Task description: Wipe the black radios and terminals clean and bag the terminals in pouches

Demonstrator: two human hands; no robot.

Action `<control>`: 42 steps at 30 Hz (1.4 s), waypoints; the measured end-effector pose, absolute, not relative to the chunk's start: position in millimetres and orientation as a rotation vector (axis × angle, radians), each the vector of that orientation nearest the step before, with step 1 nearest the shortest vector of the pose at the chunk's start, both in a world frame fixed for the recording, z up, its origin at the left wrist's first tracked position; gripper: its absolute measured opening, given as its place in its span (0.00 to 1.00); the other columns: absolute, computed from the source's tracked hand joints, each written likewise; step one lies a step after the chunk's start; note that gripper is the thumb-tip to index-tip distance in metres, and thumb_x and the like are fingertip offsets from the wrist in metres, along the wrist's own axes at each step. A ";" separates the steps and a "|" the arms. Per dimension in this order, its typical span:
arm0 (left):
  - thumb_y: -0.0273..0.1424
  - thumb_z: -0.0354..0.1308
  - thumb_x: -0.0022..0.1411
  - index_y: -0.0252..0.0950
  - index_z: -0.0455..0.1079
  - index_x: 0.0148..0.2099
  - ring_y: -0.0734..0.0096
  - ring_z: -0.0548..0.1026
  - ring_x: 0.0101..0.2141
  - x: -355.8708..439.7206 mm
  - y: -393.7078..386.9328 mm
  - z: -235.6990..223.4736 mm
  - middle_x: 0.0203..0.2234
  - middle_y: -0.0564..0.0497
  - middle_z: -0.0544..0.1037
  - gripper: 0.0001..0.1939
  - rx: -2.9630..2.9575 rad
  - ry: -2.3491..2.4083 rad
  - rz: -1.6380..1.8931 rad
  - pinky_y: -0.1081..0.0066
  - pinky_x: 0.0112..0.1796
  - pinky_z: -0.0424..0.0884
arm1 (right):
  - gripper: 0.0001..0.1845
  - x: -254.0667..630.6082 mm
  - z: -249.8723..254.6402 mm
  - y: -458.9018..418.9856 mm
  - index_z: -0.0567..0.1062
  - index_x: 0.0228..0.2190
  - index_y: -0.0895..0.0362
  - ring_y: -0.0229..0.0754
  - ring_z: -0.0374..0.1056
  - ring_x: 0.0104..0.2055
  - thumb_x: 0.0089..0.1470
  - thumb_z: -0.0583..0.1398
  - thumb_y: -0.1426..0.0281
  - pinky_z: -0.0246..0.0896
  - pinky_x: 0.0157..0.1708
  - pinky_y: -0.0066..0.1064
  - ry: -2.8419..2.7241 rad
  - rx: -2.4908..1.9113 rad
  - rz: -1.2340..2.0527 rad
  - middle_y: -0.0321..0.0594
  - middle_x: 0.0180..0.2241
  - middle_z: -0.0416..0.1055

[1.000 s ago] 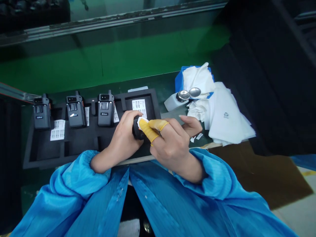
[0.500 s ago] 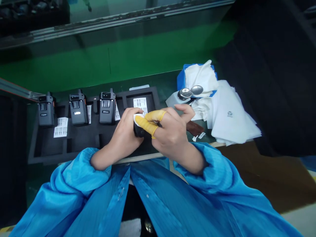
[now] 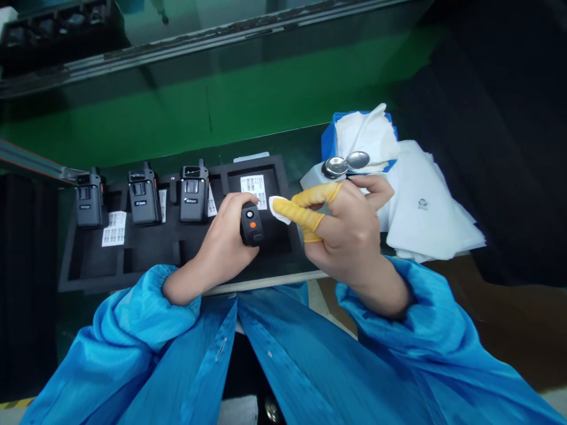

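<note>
Head view: hands point(image 3: 224, 245) above black tray point(image 3: 150, 260) and tabletop point(image 3: 299, 147); green panel point(image 3: 257, 106) beyond.

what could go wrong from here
The left hand holds the radio in its grip, so a slip could drop it onto the tray. The right hand, pinching a white pad, is close to the bottle and might knock it. The bottle's silver lid looks flipped open, so a knock could spill any contents.
</note>
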State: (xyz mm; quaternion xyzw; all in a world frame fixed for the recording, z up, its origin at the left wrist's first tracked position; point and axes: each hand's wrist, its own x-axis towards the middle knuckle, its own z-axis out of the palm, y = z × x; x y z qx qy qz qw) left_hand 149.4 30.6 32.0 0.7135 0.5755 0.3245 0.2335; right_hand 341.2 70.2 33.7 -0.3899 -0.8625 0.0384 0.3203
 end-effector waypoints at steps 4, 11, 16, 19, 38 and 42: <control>0.15 0.56 0.44 0.41 0.60 0.49 0.63 0.73 0.46 150.9 31.3 29.1 0.45 0.49 0.71 0.30 1.966 1.565 0.931 0.62 0.45 0.72 | 0.20 322.1 29.8 64.8 0.80 0.33 0.45 0.36 0.64 0.38 0.59 0.51 0.76 0.42 0.50 0.44 -2.230 -0.857 -0.058 0.30 0.32 0.73; 0.16 0.57 0.43 0.41 0.60 0.48 0.63 0.73 0.45 150.9 31.1 31.4 0.44 0.50 0.72 0.29 1.954 1.648 0.862 0.62 0.45 0.73 | 0.18 321.5 15.1 69.7 0.79 0.31 0.45 0.37 0.63 0.37 0.57 0.53 0.75 0.41 0.51 0.46 -2.182 -1.040 -0.096 0.31 0.32 0.72; 0.19 0.59 0.45 0.40 0.62 0.52 0.59 0.73 0.49 150.0 37.8 40.7 0.46 0.48 0.73 0.31 1.971 1.664 0.783 0.60 0.50 0.72 | 0.18 362.1 12.8 89.4 0.80 0.33 0.48 0.41 0.63 0.36 0.52 0.52 0.76 0.44 0.46 0.48 -2.014 -1.248 -0.146 0.37 0.30 0.70; 0.25 0.65 0.46 0.39 0.59 0.60 0.53 0.73 0.50 141.8 59.3 42.0 0.48 0.45 0.73 0.39 1.948 1.721 0.741 0.55 0.52 0.70 | 0.18 390.4 9.1 107.9 0.80 0.35 0.50 0.44 0.62 0.37 0.51 0.53 0.76 0.45 0.44 0.47 -1.869 -1.391 -0.305 0.40 0.31 0.69; 0.37 0.63 0.60 0.33 0.53 0.66 0.44 0.71 0.55 144.0 59.3 18.7 0.63 0.31 0.59 0.37 2.127 1.838 0.445 0.53 0.51 0.73 | 0.15 389.6 -6.2 134.8 0.77 0.30 0.56 0.47 0.58 0.41 0.48 0.51 0.78 0.41 0.44 0.46 -2.067 -1.642 -0.225 0.43 0.35 0.66; 0.38 0.58 0.63 0.31 0.55 0.65 0.46 0.69 0.59 139.6 22.0 2.3 0.64 0.31 0.61 0.33 2.088 1.761 0.414 0.56 0.51 0.74 | 0.17 362.6 0.0 130.7 0.78 0.34 0.54 0.46 0.59 0.41 0.50 0.51 0.78 0.41 0.45 0.45 -2.151 -1.534 -0.165 0.42 0.37 0.67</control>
